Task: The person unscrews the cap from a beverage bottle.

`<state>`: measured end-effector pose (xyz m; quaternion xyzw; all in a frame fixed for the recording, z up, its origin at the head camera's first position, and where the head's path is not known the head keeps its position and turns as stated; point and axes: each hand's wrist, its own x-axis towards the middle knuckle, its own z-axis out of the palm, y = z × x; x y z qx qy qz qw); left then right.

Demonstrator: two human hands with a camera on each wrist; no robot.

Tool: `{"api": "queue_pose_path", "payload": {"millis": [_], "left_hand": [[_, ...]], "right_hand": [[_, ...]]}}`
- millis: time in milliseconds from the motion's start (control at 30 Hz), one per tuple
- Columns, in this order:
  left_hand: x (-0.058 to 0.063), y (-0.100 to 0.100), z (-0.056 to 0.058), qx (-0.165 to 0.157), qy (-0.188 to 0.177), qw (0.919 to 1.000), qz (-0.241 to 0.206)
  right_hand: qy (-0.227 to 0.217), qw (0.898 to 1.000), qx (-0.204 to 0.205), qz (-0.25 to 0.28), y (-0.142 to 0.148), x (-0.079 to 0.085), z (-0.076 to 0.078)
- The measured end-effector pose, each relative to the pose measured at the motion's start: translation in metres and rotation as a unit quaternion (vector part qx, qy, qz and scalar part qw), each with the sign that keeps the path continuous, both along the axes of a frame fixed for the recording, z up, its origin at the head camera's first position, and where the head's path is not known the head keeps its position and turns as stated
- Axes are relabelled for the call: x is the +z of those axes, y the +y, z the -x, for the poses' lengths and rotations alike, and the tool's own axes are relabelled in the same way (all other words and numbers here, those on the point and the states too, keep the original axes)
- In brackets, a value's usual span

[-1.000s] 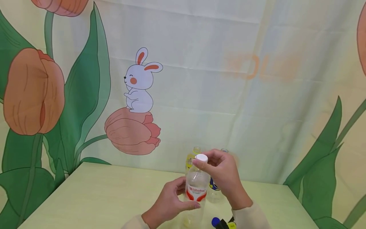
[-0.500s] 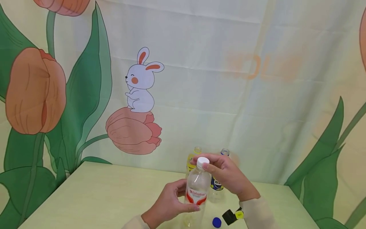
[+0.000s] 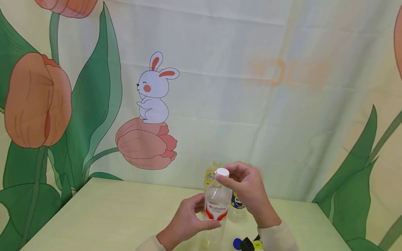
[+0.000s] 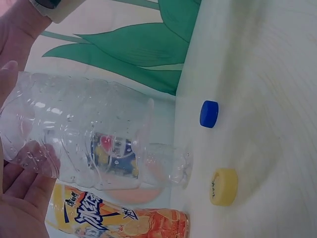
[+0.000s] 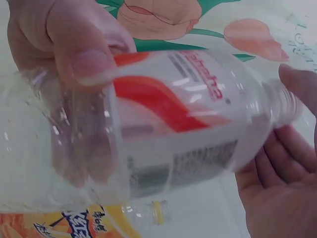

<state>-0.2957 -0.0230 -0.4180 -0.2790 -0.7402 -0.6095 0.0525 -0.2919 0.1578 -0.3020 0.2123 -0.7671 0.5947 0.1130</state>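
A clear plastic bottle (image 3: 214, 226) with a red and white label stands upright in front of me. My left hand (image 3: 188, 219) grips its middle, thumb across the front below the label. At the top, my right hand (image 3: 248, 191) holds the white cap (image 3: 222, 172) between thumb and fingers. The right wrist view shows the bottle (image 5: 173, 119) sideways, with the right thumb (image 5: 299, 82) by its neck. In the left wrist view, the bottle's lower part (image 4: 64, 124) lies between the left thumb and fingers.
Behind stand a yellow-labelled bottle (image 3: 209, 176), orange lower down in the left wrist view, and a blue-labelled clear bottle (image 3: 237, 202), both partly hidden. On the table (image 3: 119, 209) lie a blue cap (image 4: 209, 114) and a yellow cap (image 4: 224, 187). A printed curtain (image 3: 220, 115) hangs behind.
My right hand turned around the white cap, its wrist swinging right and down, then returned left and up with the thumb in front. The left hand and bottle stayed nearly still.
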Motion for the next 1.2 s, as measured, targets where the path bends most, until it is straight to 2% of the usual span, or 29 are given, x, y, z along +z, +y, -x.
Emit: {"api": "queue_pose_path", "payload": {"millis": [133,267,333,400,433,500,567,633,700,767,833,1067,1133,1200], "left_hand": [[0.001,-0.001,0.001,-0.011,-0.010,0.9999,-0.003],[-0.001,-0.002,0.001,-0.031,-0.005,0.9994,-0.011],[-0.002,-0.001,0.001,-0.043,0.003,0.9990,-0.015],[-0.003,-0.001,0.000,-0.044,0.006,0.9990,-0.013],[-0.003,0.000,0.000,-0.040,0.005,0.9991,-0.011],[-0.003,0.000,0.000,-0.028,-0.001,0.9996,-0.006],[-0.002,0.000,-0.001,-0.014,-0.007,0.9999,-0.001],[-0.001,-0.001,-0.001,-0.008,-0.007,0.9999,-0.001],[-0.001,0.000,-0.001,-0.006,-0.007,1.0000,0.000],[-0.001,0.000,0.000,-0.007,-0.006,1.0000,0.000],[-0.001,-0.001,0.000,-0.007,-0.006,1.0000,0.000],[-0.002,-0.002,0.000,-0.005,-0.003,1.0000,0.000],[-0.002,-0.002,0.000,-0.005,-0.004,1.0000,0.000],[-0.003,-0.002,0.000,-0.006,-0.004,1.0000,0.001]], "right_hand": [[0.009,0.995,0.098,-0.021,0.010,0.002,0.006],[-0.007,0.976,0.210,-0.057,0.021,0.004,0.013],[-0.022,0.967,0.247,-0.064,0.025,0.004,0.015],[-0.030,0.961,0.271,-0.049,0.026,0.004,0.015],[-0.030,0.961,0.271,-0.038,0.025,0.004,0.015],[-0.022,0.970,0.243,-0.017,0.020,0.003,0.012],[-0.008,0.982,0.187,0.001,0.012,0.001,0.007],[0.000,0.994,0.113,0.008,0.005,0.000,0.002],[0.010,0.998,0.054,0.011,-0.001,0.000,-0.002],[0.019,0.999,0.028,0.013,-0.003,0.000,-0.005],[0.025,0.999,0.036,0.012,-0.002,-0.001,-0.004],[0.001,0.988,0.157,0.012,0.009,-0.003,0.002],[0.001,0.987,0.158,0.012,0.008,-0.003,0.001],[0.001,0.991,0.131,0.019,0.004,-0.001,-0.002]]}}
